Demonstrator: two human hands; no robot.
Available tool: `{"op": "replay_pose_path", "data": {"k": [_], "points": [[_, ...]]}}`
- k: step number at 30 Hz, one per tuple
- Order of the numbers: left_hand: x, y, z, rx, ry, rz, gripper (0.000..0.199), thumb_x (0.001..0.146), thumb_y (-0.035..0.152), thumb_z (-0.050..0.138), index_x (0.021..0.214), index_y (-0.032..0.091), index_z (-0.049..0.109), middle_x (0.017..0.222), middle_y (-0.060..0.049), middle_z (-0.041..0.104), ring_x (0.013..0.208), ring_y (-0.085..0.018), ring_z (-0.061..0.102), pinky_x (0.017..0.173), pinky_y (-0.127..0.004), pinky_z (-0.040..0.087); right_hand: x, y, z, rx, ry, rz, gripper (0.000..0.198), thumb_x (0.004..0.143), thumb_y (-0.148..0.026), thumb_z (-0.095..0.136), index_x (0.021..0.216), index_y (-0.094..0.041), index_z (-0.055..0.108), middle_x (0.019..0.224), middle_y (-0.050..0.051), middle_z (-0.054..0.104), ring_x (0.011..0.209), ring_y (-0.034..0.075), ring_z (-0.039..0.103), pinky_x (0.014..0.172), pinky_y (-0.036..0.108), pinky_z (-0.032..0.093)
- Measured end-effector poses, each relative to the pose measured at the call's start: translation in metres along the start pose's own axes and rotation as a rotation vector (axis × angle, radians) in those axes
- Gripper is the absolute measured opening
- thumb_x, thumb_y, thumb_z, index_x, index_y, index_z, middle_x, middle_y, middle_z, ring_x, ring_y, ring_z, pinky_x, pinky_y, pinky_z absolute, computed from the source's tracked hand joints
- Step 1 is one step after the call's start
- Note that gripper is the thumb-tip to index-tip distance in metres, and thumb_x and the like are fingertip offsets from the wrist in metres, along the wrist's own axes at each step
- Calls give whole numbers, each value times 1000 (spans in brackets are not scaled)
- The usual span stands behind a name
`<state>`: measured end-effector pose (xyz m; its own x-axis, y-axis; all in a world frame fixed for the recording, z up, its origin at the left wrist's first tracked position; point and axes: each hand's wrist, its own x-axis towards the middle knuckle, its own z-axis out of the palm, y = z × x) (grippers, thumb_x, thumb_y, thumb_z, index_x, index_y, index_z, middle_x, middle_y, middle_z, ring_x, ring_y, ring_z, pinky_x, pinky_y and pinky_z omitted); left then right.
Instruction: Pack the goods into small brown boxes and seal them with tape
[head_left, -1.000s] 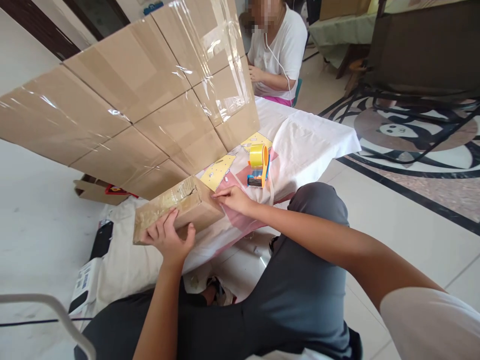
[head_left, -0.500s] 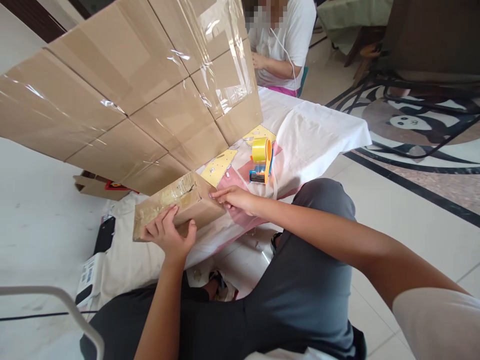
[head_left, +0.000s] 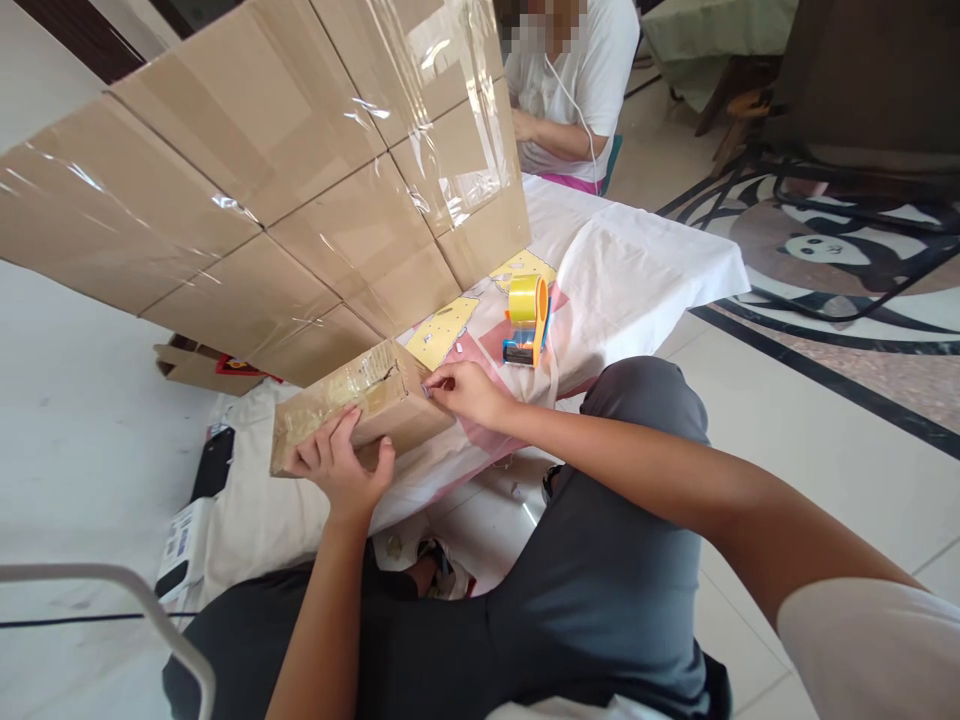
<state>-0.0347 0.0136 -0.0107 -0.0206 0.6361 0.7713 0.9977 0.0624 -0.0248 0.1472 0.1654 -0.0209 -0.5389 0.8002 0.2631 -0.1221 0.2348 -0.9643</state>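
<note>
A small brown cardboard box (head_left: 409, 405), its top crossed by crinkled clear tape, lies on the cloth close in front of me. My left hand (head_left: 341, 462) grips its near left part, fingers over the top edge and thumb against the side. At the right end of the box, my right hand (head_left: 471, 393) is closed in a pinch. A tiny pale bit shows at those fingertips, too small to make out. Right of the box stands a tape dispenser (head_left: 527, 322) with a yellow roll and an orange and blue frame.
A tall stack of taped cartons (head_left: 322, 190) rises behind the box. White cloth (head_left: 637, 250) covers the table. Across it sits a person in a white shirt (head_left: 611, 70). A black phone (head_left: 213, 465) lies at the left, near an open carton (head_left: 199, 368).
My right hand's fingers have drawn from a stretched, pointing pose into a pinch at the box end. My left hand keeps its hold. The view has shifted slightly.
</note>
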Motion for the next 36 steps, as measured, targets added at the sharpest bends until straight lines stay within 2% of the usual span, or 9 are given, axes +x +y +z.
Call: {"op": "replay_pose_path", "data": {"k": [7,11,15,18,20,26,29,32,36], "points": [[-1,2,0,18,-32,-41,58,73,41,66,126,17,58,125,-19,64,113,-38,52,103,-56,22,-1,5,3,99,-25,36,21,79,-3,62,82,-14,80,84,4,78,81,15,69,77,25,51],[0,6,2,18,-10,-58,56,75,42,64,125,17,57,124,-18,63,114,-38,49,103,-57,21,-9,7,4,192,-140,57,26,81,-7,58,88,-14,82,68,0,72,76,15,65,79,28,50],[2,8,1,32,-28,-97,54,75,43,64,122,18,58,121,-18,64,113,-38,51,104,-56,22,-11,7,-1,223,-176,122,27,83,-10,58,96,-14,82,56,-4,63,60,11,54,68,25,47],[3,7,0,24,-22,-79,53,75,42,64,122,17,59,121,-18,65,111,-37,52,102,-56,24,-7,8,-5,240,-138,174,28,81,-10,61,100,-13,81,61,-3,67,54,8,49,58,22,42],[2,5,-1,23,-27,-60,54,76,41,65,123,17,59,122,-19,65,111,-37,52,102,-56,24,-4,7,-5,244,-101,176,24,80,-9,64,96,-13,81,68,0,72,56,8,54,58,22,43],[1,4,-3,31,-38,-49,55,75,40,66,125,18,59,124,-18,66,111,-37,53,102,-55,24,7,2,-7,79,-80,27,17,76,-2,66,79,-14,79,81,5,77,77,13,68,75,24,50],[1,3,-3,26,-12,-4,56,75,40,66,127,18,59,124,-17,66,109,-36,53,101,-54,24,11,-1,-10,-43,-135,-31,18,78,-2,65,83,-13,77,83,4,77,74,13,67,73,23,50],[1,3,-2,6,-19,-25,56,76,41,66,126,17,59,124,-18,66,110,-36,53,102,-54,23,12,-5,-15,-155,-181,-81,16,82,-3,63,89,-11,76,86,5,75,71,12,65,70,23,48],[0,3,-2,-14,-55,-79,56,74,42,66,125,18,59,125,-18,66,112,-37,54,103,-55,23,13,-11,-22,-355,-269,-262,16,86,-4,63,93,-12,74,94,7,73,72,11,61,74,25,45]]}}
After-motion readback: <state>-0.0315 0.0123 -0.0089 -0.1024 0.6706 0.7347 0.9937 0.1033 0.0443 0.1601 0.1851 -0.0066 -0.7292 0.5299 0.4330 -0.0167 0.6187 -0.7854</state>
